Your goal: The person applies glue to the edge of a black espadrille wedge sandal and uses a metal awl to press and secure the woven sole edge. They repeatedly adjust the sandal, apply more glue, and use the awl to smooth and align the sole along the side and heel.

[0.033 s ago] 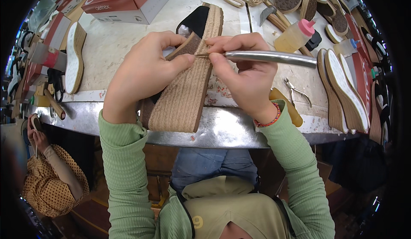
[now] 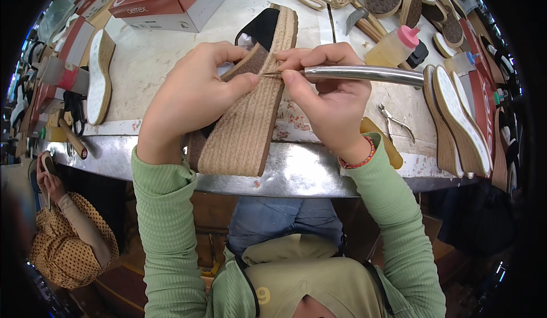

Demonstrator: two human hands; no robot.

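A wedge sandal (image 2: 245, 124) with a braided rope-covered sole and black upper stands tilted on its side at the table's front edge. My left hand (image 2: 196, 84) is closed around its upper and insole edge, thumb pressed near the rope band. Between the thumb and fingers of my right hand (image 2: 333, 90) is a slim pointed tool (image 2: 370, 74) with a shiny metal handle reaching out to the right. Its thin tip meets the rope side of the sole, just beside my left thumb. My right fingertips rest against the rope. The palm side of my left hand is hidden.
Right of my hands are nippers (image 2: 395, 121), a pink-capped bottle (image 2: 393, 47), a hammer (image 2: 370, 25) and several wedge soles (image 2: 458, 121). A red-and-white shoebox (image 2: 171, 5) and a lone sole (image 2: 99, 79) are to the left. Another person's hands (image 2: 52, 184) show at far left.
My right hand and the pointed tool have shifted slightly to the right. The sandal and my left hand look the same.
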